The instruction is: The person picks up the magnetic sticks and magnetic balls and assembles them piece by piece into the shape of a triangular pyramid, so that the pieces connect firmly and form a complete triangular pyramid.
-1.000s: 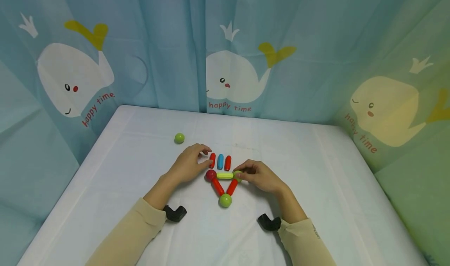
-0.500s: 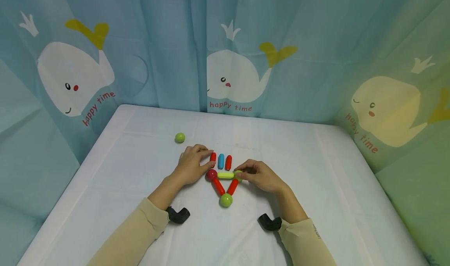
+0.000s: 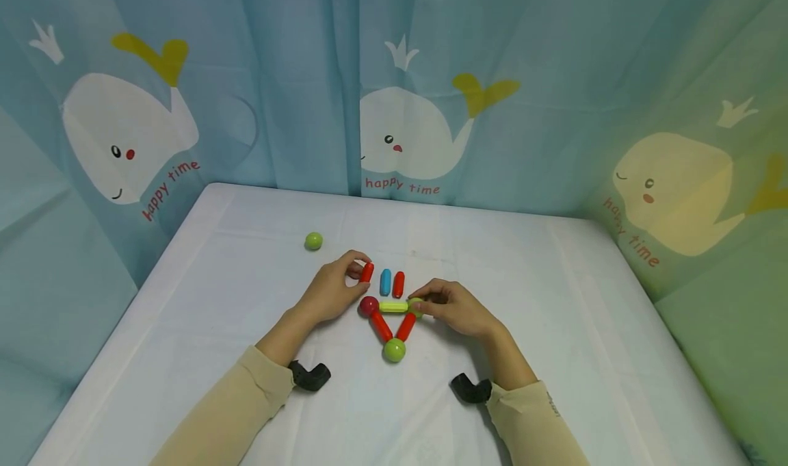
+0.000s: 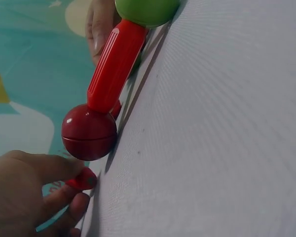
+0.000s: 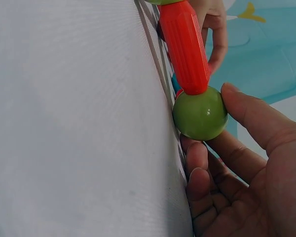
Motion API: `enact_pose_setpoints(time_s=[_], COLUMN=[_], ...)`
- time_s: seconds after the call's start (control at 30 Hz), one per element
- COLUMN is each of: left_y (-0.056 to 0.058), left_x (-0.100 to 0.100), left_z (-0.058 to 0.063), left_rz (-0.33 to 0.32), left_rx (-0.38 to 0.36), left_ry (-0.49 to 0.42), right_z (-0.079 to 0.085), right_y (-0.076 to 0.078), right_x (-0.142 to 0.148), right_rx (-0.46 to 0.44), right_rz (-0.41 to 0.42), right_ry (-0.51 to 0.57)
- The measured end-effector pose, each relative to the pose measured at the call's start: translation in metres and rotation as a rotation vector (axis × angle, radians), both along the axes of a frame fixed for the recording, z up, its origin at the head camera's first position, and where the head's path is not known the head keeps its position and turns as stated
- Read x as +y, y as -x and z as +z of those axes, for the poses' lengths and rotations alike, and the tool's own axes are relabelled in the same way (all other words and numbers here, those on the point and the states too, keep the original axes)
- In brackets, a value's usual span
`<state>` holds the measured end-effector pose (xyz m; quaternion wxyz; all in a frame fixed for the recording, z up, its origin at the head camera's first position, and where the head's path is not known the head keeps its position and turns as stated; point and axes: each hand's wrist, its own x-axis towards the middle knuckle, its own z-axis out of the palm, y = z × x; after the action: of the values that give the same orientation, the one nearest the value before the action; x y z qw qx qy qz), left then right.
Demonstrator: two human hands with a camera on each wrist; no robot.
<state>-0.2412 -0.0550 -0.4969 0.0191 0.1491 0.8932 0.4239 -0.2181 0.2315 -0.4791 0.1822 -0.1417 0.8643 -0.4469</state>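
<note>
Left hand (image 3: 331,289) pinching a short, red, plastic-looking rod (image 3: 367,272), just beyond a glossy dark-red ball (image 3: 369,306) on the white-covered counter (image 3: 615,356); right hand (image 3: 460,310) grasping a glossy green ball (image 5: 201,114).
I would steady the green ball and pinch lightly; the rod's long axis runs near to far, its far end leaning slightly right.

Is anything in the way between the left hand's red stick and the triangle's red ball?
No toy piece: in the head view, only the thumb of the left hand and white tablecloth lie between red stick and red ball.
</note>
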Motion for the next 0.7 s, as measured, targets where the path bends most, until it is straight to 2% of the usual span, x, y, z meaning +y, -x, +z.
enact_pose_setpoints(time_s=[0.17,0.3,0.5,0.7], left_y=[0.001,0.001,-0.001,-0.001], left_x=[-0.002,-0.002,-0.006,-0.012], left_z=[0.002,0.005,0.01,0.013], left_rz=[-0.021,-0.058,-0.162,-0.274], left_rx=[-0.007,-0.034,-0.077,-0.145], left_ry=[-0.134,-0.206,-0.272,-0.298], right_z=[0.0,0.0,0.001,0.002], right_y=[0.0,0.0,0.001,0.001], right_x=[0.0,0.0,0.0,0.0], right_rx=[0.006,0.006,0.005,0.003], right_rz=[0.003,0.006,0.013,0.012], right_ry=[-0.004,-0.001,0.007,0.012])
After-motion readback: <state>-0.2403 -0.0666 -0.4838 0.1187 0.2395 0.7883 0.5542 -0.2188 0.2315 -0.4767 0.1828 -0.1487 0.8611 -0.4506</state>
